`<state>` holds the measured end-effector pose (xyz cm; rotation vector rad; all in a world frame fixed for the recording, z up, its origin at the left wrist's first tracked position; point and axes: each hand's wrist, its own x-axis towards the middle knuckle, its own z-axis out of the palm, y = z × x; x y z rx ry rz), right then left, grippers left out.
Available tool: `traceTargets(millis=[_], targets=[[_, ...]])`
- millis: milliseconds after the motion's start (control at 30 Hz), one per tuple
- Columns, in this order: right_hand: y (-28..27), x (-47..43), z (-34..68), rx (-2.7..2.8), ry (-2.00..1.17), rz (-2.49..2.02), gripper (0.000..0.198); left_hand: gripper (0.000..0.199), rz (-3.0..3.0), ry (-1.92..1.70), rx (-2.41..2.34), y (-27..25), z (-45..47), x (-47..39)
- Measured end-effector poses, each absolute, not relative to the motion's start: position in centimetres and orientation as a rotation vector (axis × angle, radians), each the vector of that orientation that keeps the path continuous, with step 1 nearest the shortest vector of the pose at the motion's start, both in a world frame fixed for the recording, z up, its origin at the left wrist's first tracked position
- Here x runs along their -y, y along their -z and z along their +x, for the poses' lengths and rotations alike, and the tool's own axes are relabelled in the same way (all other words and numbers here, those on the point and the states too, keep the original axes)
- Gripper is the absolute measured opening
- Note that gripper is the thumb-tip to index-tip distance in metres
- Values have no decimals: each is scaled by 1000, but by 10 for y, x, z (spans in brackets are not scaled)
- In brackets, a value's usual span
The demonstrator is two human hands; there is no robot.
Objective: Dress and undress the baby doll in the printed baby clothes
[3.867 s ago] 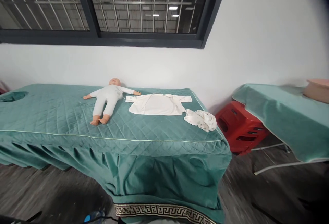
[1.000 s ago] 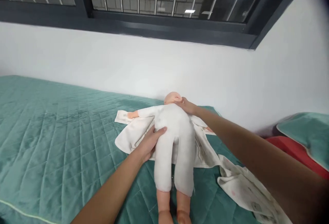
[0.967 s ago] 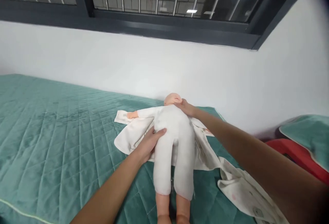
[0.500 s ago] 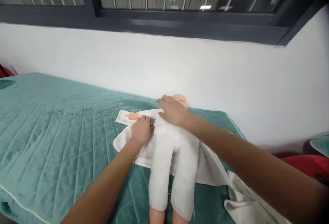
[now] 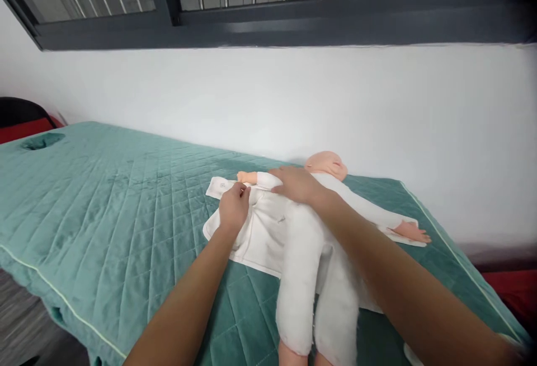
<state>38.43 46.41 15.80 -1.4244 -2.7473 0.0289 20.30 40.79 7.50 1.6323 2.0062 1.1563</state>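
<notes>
A baby doll with a white cloth body lies on its back, its head by the wall and its legs toward me. Beneath it a white baby jacket is spread open, one sleeve lying out to the left near the doll's small hand. My left hand pinches the jacket's edge just below that arm, fingers closed. My right hand rests with fingers stretched over the doll's upper arm and chest. My right forearm hides part of the doll's trunk.
A green quilted cover spreads over the bed, with a dark hole at the far left end. The white wall and a dark window frame stand behind. Red items show at the right.
My view has swung left and the doll appears farther right. My right hand has come down onto the doll's upper arm. My left hand has moved up the jacket toward the doll's hand.
</notes>
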Motion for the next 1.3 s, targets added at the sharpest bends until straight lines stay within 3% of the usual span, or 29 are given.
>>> traceTargets(millis=[167,400,600,767,1033,1133,1300], targets=[[-155,-454,395,2695,-140,-1341,48,17,1379,-1394,-1757,-81,196,-405],[-150,-452,385,2710,29,-1491,41,19,1256,-1484,-1782,-84,192,-402],[-139,-449,367,2697,151,-1552,44,21,1755,-1355,-1686,-78,207,-397],[-149,-445,369,2630,95,-1543,44,30,1811,-1303,-1770,-76,205,-395],[-135,-397,467,1458,-253,-1418,38,32,1548,-965,-2416,-73,190,-382],[-109,-379,497,1186,-304,-1731,37,31,1508,-935,-2339,-74,191,-375],[-101,-374,508,1211,-408,-1978,32,32,1526,-1052,-2017,-83,196,-373]])
